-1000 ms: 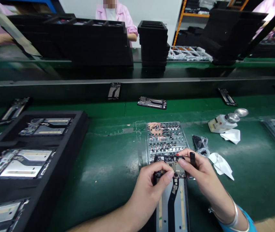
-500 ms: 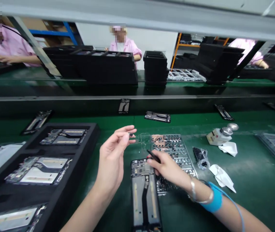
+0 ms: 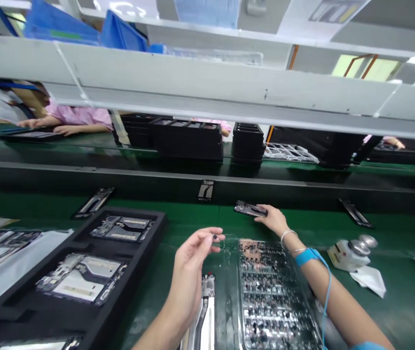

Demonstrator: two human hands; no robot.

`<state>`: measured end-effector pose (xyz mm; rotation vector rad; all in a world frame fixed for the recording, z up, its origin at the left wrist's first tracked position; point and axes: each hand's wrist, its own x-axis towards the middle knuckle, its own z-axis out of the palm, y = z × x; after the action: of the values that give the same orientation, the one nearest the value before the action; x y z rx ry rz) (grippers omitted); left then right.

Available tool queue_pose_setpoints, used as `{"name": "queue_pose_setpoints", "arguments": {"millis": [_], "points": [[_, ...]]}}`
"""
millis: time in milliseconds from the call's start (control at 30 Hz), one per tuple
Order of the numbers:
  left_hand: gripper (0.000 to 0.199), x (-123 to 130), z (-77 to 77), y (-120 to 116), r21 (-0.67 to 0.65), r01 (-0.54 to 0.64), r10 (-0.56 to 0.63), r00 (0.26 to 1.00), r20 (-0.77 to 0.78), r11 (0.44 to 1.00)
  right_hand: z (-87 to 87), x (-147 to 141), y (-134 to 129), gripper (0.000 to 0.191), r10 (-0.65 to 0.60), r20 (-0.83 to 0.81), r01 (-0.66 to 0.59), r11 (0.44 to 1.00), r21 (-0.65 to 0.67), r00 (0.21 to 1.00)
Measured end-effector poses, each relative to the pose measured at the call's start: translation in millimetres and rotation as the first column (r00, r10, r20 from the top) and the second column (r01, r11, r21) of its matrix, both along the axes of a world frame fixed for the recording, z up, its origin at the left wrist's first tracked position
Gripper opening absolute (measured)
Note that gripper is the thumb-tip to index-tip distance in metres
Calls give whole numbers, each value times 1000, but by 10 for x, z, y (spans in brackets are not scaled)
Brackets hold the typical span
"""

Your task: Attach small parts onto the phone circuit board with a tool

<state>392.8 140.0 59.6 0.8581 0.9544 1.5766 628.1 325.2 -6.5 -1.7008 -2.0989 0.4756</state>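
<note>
My left hand (image 3: 192,262) pinches a small black part (image 3: 214,236) between thumb and forefinger, the other fingers held apart. Below it on the green bench lies an opened phone body (image 3: 209,316) with a dark flex strip, partly hidden by my left forearm. My right hand (image 3: 275,221) reaches far forward, fingers closed on the near end of another phone body (image 3: 248,209) by the back ledge. Under my right forearm stands a clear plastic tray (image 3: 242,291) holding rows of small black parts. I cannot see the dark pen-like tool.
On the left, a black foam tray (image 3: 149,243) carries several phone bodies. More phone bodies lie along the back, including one at the ledge (image 3: 206,190). A dispenser bottle (image 3: 349,255) and white wipe (image 3: 369,279) are right. Co-workers' hands (image 3: 66,130) show beyond the ledge.
My right hand has left the near phone body and reached forward to the one at the back; its dark pen-like tool is out of sight. My left hand keeps its pinch. The view has tilted up.
</note>
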Motion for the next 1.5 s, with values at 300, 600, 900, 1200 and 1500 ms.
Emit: {"name": "queue_pose_setpoints", "arguments": {"millis": [300, 600, 900, 1200, 1500], "points": [[20, 47, -109, 140, -90, -25, 30, 998, 52, 996, -248, 358, 435, 27, 41, 118, -45, 999, 27, 992], [24, 220, -344, 164, -166, 153, -128, 980, 153, 974, 279, 136, -394, 43, 63, 74, -80, 966, 248, 995], [23, 454, -433, -51, -133, 270, -264, 963, 56, 954, 310, 81, -2210, 60, -94, -214, 125, 983, 138, 972], [22, 600, -359, -330, -197, 543, -566, 821, -81, 816, 202, -89, -2357, 31, -380, -822, 99, 922, -375, 425], [12, 498, -409, -290, 169, 214, -88, 830, -551, 962, 226, -166, -2472, 28, -406, -851, -50, 894, -446, 334]]}}
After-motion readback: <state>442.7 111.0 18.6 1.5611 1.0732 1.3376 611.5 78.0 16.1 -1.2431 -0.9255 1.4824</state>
